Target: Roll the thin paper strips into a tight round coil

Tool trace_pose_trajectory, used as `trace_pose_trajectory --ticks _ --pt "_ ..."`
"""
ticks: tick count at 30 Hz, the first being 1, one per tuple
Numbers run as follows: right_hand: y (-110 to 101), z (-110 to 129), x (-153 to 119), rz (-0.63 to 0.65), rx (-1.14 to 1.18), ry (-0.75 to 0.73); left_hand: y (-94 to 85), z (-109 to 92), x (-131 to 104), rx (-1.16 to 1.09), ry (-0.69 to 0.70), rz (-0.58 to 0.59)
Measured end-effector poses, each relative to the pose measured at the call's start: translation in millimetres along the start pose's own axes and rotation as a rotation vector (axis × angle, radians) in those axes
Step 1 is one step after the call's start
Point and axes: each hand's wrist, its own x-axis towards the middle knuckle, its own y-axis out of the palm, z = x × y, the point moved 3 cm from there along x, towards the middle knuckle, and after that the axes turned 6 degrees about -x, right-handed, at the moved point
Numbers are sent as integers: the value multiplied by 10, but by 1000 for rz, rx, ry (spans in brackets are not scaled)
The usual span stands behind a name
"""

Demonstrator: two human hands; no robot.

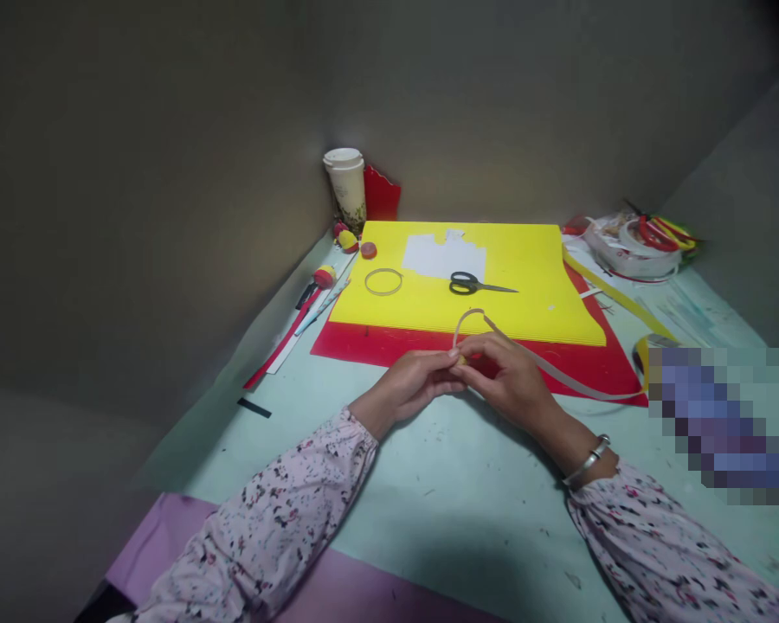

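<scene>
Before the red sheet's front edge, my left hand (419, 381) and my right hand (506, 376) meet fingertip to fingertip, both closed in a pinch. Between them they grip a narrow pale strip (564, 378). It arches up in a small loop above my fingers, and a long length trails behind my right hand toward a yellow roll (646, 363). A small yellowish bit (462, 359) shows at the fingertips, too small to name. Black-handled scissors (471, 284) lie beyond my hands on yellow sheets (525, 251), beside a thin ring (383, 282).
Under the yellow sheets lies a red sheet (344, 340). White paper (438, 257) and a red tape roll (369, 251) rest on top. A lidded cup (345, 186) stands at the back left. Right of it, a tub (629, 251) holds tools. Red strips (279, 346) lie left.
</scene>
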Motion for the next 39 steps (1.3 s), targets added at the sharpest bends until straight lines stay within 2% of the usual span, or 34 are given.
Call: trace_pose_trajectory --ticks 8,15,30,39 --pt "1 2 14 62 52 36 -1 2 7 -3 -4 -23" --pt "29 -47 -10 10 -35 26 8 0 6 4 17 -15" --pt "-1 -8 9 60 43 50 -3 3 -3 11 -4 -25" --pt "22 -60 -4 -7 -45 16 -5 7 11 -4 13 -13"
